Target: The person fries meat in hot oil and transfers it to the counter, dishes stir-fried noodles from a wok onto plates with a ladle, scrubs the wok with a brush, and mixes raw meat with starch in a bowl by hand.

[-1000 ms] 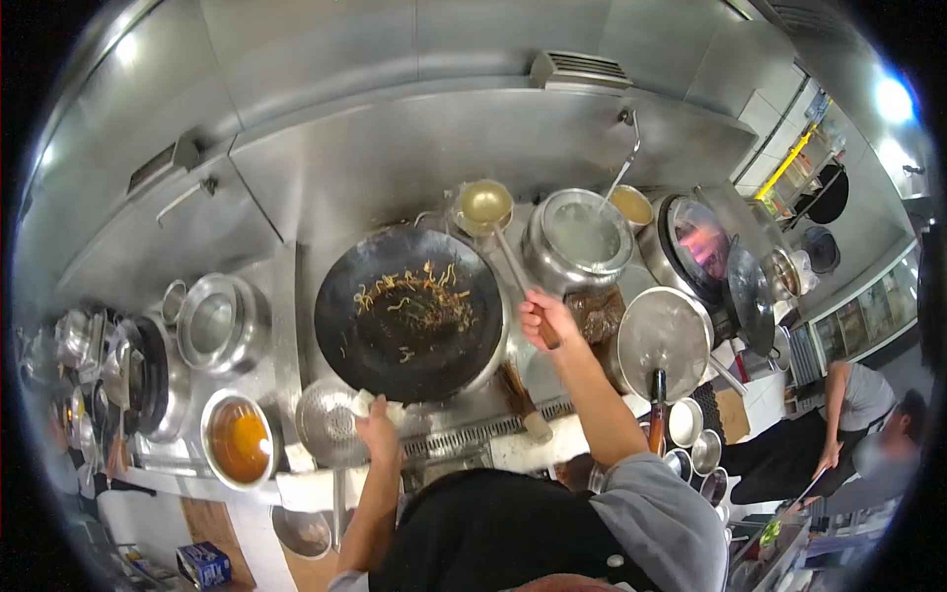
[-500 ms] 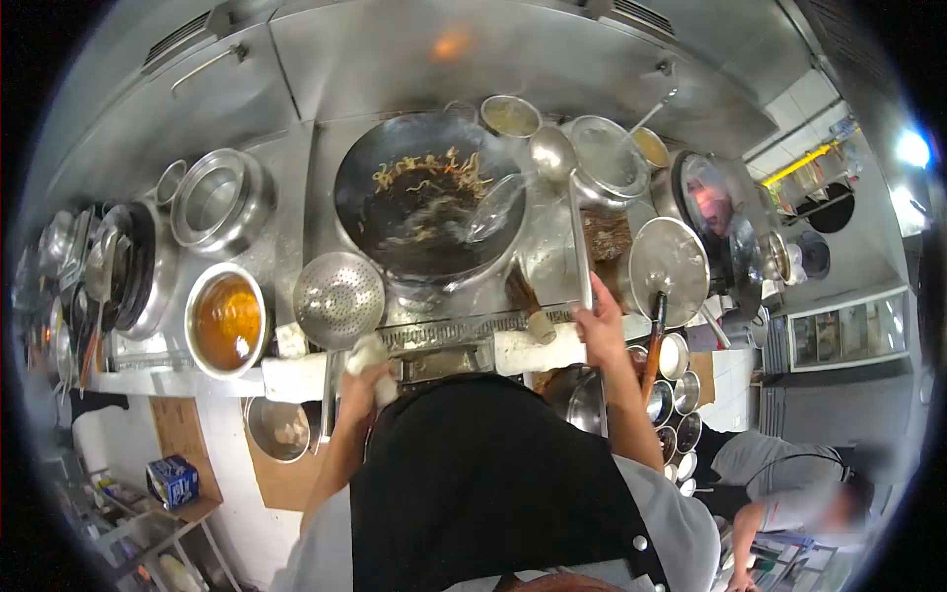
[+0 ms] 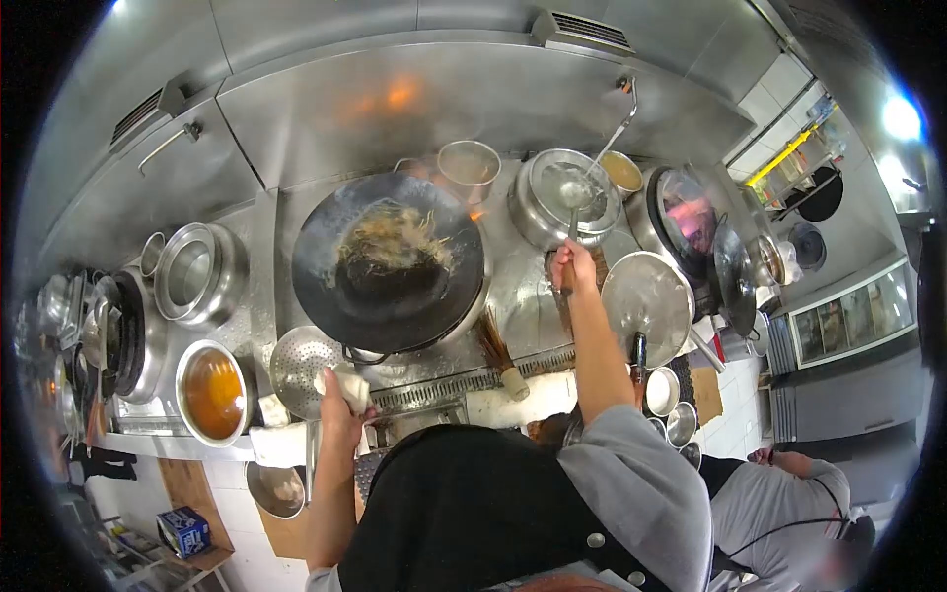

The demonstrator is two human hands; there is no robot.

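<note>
My right hand [image 3: 574, 266] is closed around the wooden handle of a ladle [image 3: 576, 193], whose bowl is over the steel pot [image 3: 529, 225] behind the stove. My left hand [image 3: 341, 409] grips a folded white cloth [image 3: 347, 389] near the wok's front handle, beside the perforated strainer [image 3: 299, 370]. Between and beyond my hands, the black wok [image 3: 390, 311] sits tilted on the burner. Noodle-like food [image 3: 395, 240] in it is blurred by motion, with a small flame at the wok's right rim.
A bowl of orange liquid [image 3: 213, 393] stands at the left. Right of the wok are a brush [image 3: 503, 360], a large mesh strainer [image 3: 646, 301] and several small pots [image 3: 662, 392]. A co-worker [image 3: 779, 513] is at the lower right.
My right hand has moved forward with the ladle, from the front edge to over the steel pot. My left hand has moved up with the cloth. The wok has tilted and its food has shifted.
</note>
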